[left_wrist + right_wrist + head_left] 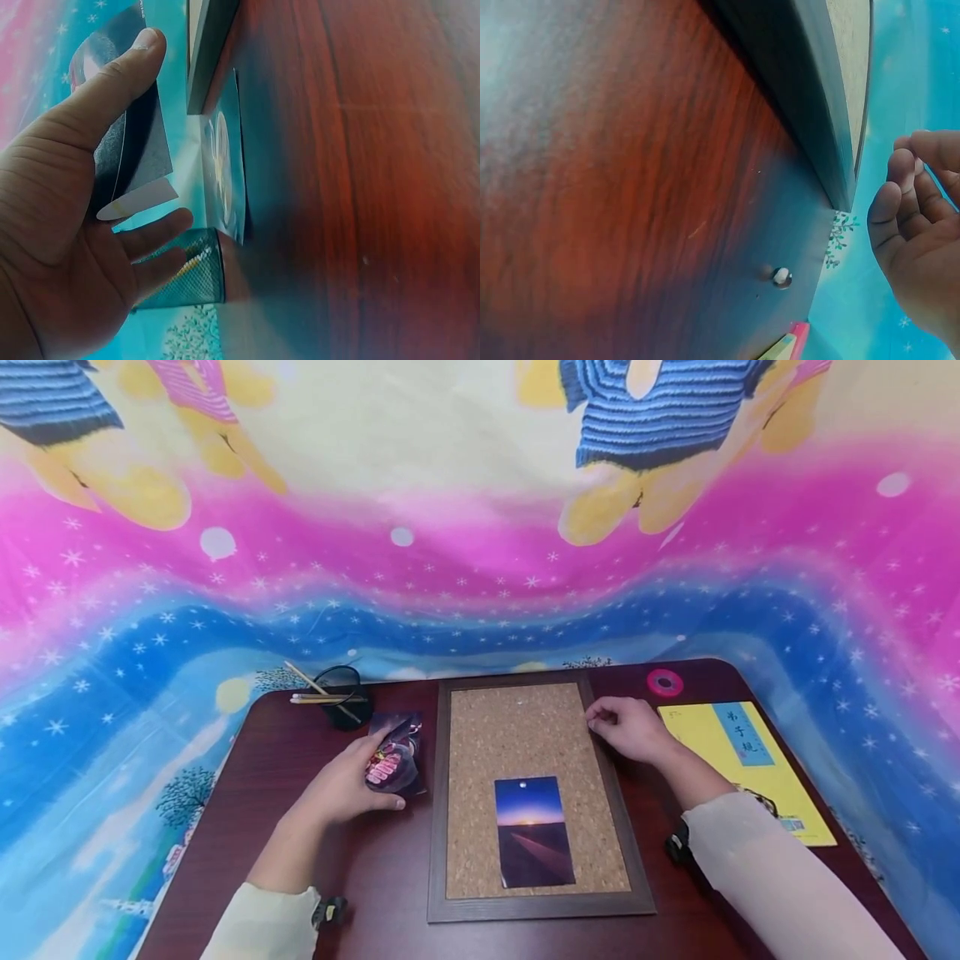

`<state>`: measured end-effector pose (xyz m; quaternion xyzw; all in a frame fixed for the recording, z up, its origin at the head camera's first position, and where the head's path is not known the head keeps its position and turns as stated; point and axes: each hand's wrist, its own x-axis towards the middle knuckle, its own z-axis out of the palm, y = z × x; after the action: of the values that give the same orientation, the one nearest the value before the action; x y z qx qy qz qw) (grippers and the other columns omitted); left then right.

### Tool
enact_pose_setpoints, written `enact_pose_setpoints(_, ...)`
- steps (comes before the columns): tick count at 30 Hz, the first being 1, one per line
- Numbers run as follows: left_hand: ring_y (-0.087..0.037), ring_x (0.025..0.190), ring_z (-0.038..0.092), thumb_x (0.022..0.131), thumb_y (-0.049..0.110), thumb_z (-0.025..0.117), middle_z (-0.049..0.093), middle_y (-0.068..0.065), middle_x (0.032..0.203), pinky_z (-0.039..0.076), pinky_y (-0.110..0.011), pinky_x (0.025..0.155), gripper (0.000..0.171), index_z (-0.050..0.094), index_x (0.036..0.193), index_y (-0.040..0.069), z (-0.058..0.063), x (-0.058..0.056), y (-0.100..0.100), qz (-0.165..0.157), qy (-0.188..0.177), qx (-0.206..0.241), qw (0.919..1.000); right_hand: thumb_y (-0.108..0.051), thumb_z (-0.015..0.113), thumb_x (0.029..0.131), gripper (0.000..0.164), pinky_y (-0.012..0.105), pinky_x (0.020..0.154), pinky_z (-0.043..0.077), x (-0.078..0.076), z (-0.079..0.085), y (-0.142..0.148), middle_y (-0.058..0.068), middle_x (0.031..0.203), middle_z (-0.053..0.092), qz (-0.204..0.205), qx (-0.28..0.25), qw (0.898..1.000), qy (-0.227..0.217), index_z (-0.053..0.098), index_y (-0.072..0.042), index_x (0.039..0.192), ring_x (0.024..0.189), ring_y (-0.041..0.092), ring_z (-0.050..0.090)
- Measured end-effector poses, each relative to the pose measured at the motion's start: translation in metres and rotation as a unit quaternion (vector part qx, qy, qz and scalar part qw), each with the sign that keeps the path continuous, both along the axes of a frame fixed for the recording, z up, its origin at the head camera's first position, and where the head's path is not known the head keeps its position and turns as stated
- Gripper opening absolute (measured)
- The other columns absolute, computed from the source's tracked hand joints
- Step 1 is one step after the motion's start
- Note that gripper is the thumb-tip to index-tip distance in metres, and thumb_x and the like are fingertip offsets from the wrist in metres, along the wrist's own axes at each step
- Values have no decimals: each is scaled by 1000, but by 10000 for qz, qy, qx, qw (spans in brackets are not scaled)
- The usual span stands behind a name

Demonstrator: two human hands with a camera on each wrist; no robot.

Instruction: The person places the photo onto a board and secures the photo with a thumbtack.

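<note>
Head view: a black mesh cup [349, 716] holds pencils [309, 698]; left of the corkboard [525, 739], the left hand [337, 789] pinches a dark, pink-patterned photo [386, 767]; the right hand [636, 728] curls, any hold unclear.

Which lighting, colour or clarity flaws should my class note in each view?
Head view: fairly even light, but the small print on the yellow booklet is too small to read; left wrist view: teal cast over the mesh pencil cup, dark bluish shade on the tabletop beside the flat photo; right wrist view: pale glare at upper left, blue-tinted backdrop.
</note>
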<state>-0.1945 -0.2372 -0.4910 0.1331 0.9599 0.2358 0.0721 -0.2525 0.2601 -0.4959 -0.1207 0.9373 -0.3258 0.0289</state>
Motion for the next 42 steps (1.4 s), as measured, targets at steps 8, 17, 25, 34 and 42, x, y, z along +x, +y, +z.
enact_pose_setpoints(8, -42, 142, 45, 65, 57, 94, 42, -19, 160, 41, -64, 110, 124, 30, 164, 19, 1, -14, 19, -170, 75, -64, 9998, -21, 68, 101, 16, 41, 79, 53, -7, 3, -7, 1, 98, 72, 56, -93, 9999, -126, 75, -12, 112, 87, 22, 62)
enact_pose_setpoints(17, -42, 146, 41, 65, 60, 93, 42, -17, 160, 39, -64, 112, 125, 29, 165, 21, 3, -26, 47, -267, 79, -234, 9993, -20, 67, 101, 15, 38, 75, 54, -15, 6, -19, 3, 101, 72, 111, -286, 9994, -137, 75, -12, 112, 86, 23, 63)
enact_pose_setpoints(25, -41, 147, 38, 65, 63, 92, 41, -15, 161, 31, -65, 116, 127, 25, 166, 23, 4, -40, 68, -328, 78, -451, 9984, -18, 68, 100, 17, 42, 82, 54, -25, 0, -26, 4, 103, 73, 161, -333, 9993, 20, 76, -10, 112, 91, 22, 64)
enact_pose_setpoints(34, -38, 152, 30, 64, 65, 91, 36, -14, 164, 16, -64, 123, 128, 25, 167, 25, 5, -58, 90, -340, 97, -608, 9975, -18, 66, 101, 20, 44, 84, 55, -33, -2, -33, 5, 107, 74, 144, -321, 9994, -54, 77, -10, 115, 95, 23, 65)
enact_pose_setpoints(42, -36, 153, 28, 64, 66, 90, 37, -12, 164, 13, -66, 123, 128, 26, 166, 25, 6, -73, 113, -465, 38, -794, 9957, -17, 67, 99, 17, 43, 85, 54, -37, 0, -43, 4, 103, 74, 162, -345, 9993, 17, 77, -10, 110, 94, 23, 65)
